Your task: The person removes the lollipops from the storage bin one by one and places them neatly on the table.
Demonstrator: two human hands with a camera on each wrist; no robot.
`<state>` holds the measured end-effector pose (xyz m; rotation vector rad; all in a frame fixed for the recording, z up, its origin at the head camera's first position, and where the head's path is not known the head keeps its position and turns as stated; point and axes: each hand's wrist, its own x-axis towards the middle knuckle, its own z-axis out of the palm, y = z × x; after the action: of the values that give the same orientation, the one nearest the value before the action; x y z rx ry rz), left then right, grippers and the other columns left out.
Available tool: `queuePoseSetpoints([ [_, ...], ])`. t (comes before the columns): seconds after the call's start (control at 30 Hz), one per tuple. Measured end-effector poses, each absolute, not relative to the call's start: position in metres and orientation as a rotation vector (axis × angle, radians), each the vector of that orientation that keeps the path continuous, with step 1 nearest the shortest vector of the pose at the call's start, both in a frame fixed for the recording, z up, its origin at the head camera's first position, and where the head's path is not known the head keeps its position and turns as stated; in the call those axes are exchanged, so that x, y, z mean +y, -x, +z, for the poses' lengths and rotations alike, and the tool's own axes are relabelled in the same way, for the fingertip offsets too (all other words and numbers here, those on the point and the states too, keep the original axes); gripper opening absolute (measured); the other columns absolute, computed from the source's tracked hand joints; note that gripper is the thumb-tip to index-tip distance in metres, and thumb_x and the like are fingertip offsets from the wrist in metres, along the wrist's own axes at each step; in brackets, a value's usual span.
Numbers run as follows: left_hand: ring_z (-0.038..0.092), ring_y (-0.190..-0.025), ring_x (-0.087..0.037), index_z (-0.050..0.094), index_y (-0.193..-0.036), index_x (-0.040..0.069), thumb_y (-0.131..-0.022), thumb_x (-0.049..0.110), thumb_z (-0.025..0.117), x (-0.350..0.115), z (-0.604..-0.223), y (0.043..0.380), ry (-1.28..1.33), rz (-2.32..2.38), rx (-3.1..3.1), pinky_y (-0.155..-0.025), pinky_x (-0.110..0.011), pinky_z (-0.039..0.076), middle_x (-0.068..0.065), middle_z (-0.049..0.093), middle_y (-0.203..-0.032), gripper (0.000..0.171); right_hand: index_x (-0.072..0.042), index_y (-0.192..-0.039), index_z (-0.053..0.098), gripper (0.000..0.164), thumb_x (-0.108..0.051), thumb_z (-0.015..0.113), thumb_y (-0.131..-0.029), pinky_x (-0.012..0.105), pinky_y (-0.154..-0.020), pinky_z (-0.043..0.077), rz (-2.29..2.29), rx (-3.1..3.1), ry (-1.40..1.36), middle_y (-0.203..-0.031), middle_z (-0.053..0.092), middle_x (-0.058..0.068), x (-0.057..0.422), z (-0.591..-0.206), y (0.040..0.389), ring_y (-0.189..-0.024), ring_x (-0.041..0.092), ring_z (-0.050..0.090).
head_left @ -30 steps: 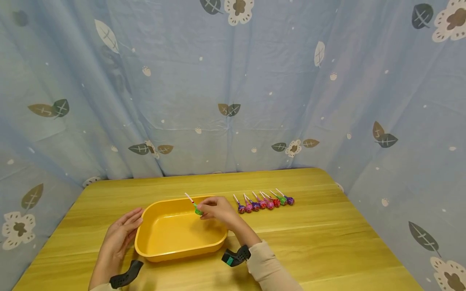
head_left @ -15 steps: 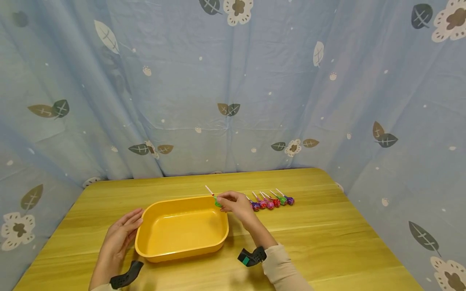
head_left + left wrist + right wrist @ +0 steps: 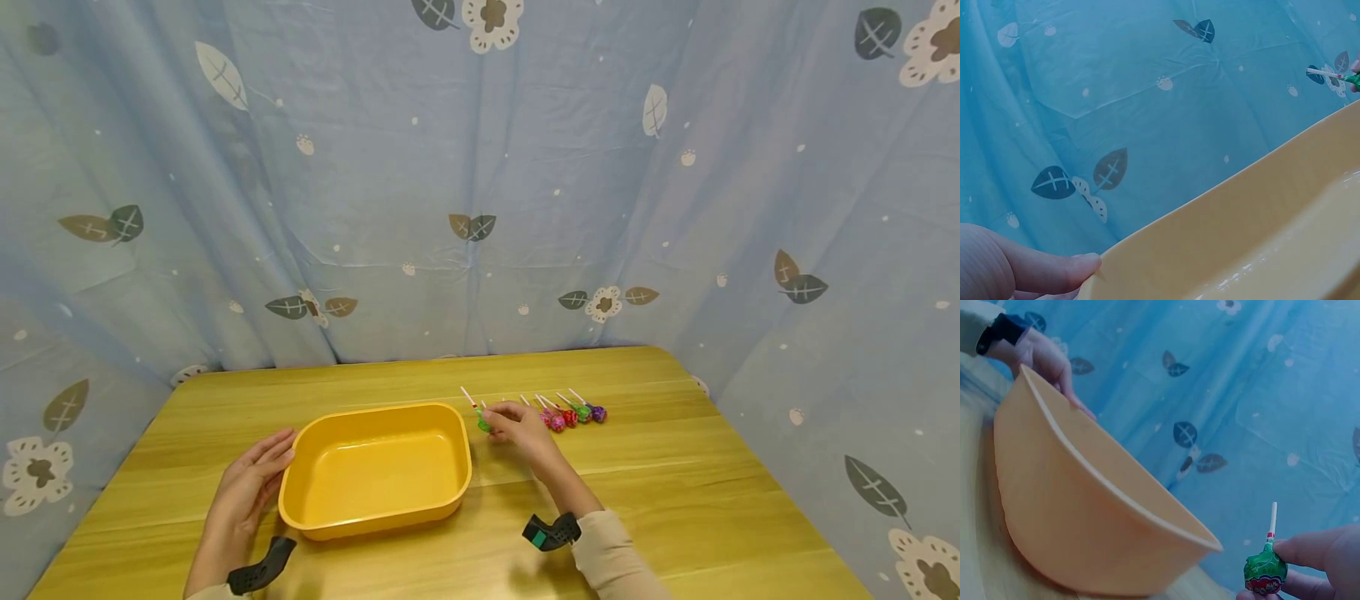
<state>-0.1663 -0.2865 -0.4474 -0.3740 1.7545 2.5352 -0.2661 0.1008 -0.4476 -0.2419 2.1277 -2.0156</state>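
Note:
My right hand pinches a green-wrapped lollipop by its candy head, the white stick pointing up. It is just right of the yellow basin, above the left end of a row of lollipops. Part of that row is hidden behind the hand; a red one and a purple one show at its right. My left hand rests against the basin's left end with fairly straight fingers. In the left wrist view its thumb touches the basin wall near the rim.
Everything stands on a wooden table with a yellowish grain. A blue curtain with leaves and flowers hangs behind it and at the sides. No objects show inside the basin.
My right hand has moved right with the green lollipop, from over the basin to above the row's left end. The left hand and the basin have stayed in place.

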Motion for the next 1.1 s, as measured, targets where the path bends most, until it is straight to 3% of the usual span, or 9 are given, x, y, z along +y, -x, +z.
queuePoseSetpoints([
  [0.27,0.064,-0.095,0.0,0.068,-0.097,0.035,-0.096,0.008,0.062,-0.286,-0.447,0.167,0.353,2.54,1.764,-0.082,-0.019,0.052,0.019,0.068,-0.1,0.028,0.006,-0.111,0.067,0.029,-0.016,0.067,-0.093,0.046,-0.084,0.055,-2.074,2.208,0.126,-0.101,0.062,0.011,0.127,-0.453,0.268,-0.083,0.022,0.059],
  [0.73,0.064,-0.094,0.001,0.071,-0.093,0.037,-0.095,0.006,0.061,-0.286,-0.447,0.169,0.385,2.555,1.73,-0.082,-0.019,0.052,0.018,0.069,-0.099,0.032,0.007,-0.118,0.063,0.035,-0.021,0.063,-0.096,0.047,-0.089,0.052,-2.093,2.303,-0.072,-0.105,0.059,0.013,0.172,-0.452,0.276,-0.09,0.031,0.062],
  [1.1,0.065,-0.094,-0.001,0.071,-0.095,0.034,-0.096,0.005,0.061,-0.285,-0.448,0.169,0.354,2.581,1.714,-0.082,-0.02,0.053,0.017,0.069,-0.1,0.031,0.009,-0.121,0.06,0.036,-0.019,0.059,-0.098,0.045,-0.091,0.051,-2.139,2.333,-0.227,-0.103,0.058,0.011,0.207,-0.452,0.286,-0.087,0.024,0.062],
])
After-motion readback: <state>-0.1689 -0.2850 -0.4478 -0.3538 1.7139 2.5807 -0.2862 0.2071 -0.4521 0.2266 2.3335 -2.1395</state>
